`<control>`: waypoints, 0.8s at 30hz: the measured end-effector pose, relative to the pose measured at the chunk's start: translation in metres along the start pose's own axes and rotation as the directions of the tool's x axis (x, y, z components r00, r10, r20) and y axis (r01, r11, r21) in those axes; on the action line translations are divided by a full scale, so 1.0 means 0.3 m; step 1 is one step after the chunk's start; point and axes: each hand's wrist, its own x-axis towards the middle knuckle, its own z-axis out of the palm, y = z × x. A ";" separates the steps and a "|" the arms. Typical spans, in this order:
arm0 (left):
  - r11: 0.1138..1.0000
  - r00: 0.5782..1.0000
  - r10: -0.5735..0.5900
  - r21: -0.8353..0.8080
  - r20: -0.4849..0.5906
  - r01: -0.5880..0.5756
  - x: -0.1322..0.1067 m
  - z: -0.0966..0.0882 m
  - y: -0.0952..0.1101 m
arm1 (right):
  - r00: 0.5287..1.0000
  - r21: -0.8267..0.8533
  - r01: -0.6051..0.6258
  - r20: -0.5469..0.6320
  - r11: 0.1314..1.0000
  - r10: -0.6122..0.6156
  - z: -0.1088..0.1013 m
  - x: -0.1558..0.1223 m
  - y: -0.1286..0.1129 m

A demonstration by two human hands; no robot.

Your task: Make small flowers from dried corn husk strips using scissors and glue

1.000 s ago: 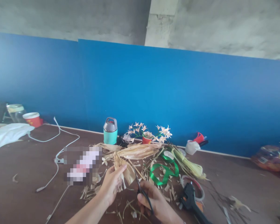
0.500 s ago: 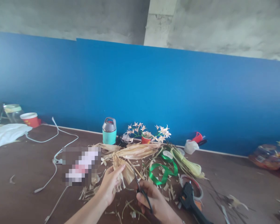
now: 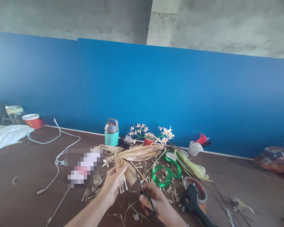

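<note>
Blue partition panels stand behind a brown tabletop, and a bare concrete wall shows above them. From the head camera, the left hand pinches a dried corn husk between thumb and fingers near the middle of the table, its lower edge frayed into thin strips. The right hand is wrapped around black-handled scissors, whose blades point up along the husk's right side; whether they touch it I cannot tell. More dried husks lie just beyond, and small cut scraps are scattered around both hands.

To the right of the husk, a looped green ribbon lies near a tied bundle of pale green strands. Closer in, a black glue gun rests beside a ring-shaped roll of tape. At the back, a teal thermos with a grey lid stands left of pale artificial flowers, whose green stems spread to both sides of a small red cup. White cable winds across the left side, near a blurred-out patch. Farther left are a red-and-white cup and a glass jar.
</note>
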 end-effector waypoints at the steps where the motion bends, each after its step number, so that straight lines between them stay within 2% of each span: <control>1: 1.000 1.000 0.003 0.006 -0.007 -0.003 0.002 -0.001 -0.001 | 1.000 -0.003 0.002 0.000 1.000 -0.002 0.000 -0.001 -0.001; 4: 0.999 1.000 0.017 0.033 -0.016 -0.016 0.010 -0.006 -0.007 | 1.000 -0.001 0.009 -0.017 1.000 -0.009 0.005 -0.005 -0.007; 9: 0.998 0.995 0.044 0.046 0.090 -0.048 0.029 -0.020 -0.019 | 0.999 -0.013 -0.006 -0.034 1.000 0.005 0.011 -0.009 -0.018; 13: 0.996 0.996 0.056 0.067 0.073 -0.060 0.028 -0.019 -0.008 | 0.999 -0.029 -0.012 -0.052 1.000 0.011 0.005 -0.010 -0.015; 18: 0.995 0.992 0.067 0.068 0.104 -0.074 0.020 -0.015 0.011 | 0.999 -0.061 -0.007 -0.053 0.998 0.004 -0.001 -0.014 -0.015; 24: 0.986 0.986 0.096 0.125 0.135 -0.113 0.048 -0.028 0.006 | 0.997 -0.095 -0.034 -0.067 0.995 0.028 -0.001 -0.022 -0.029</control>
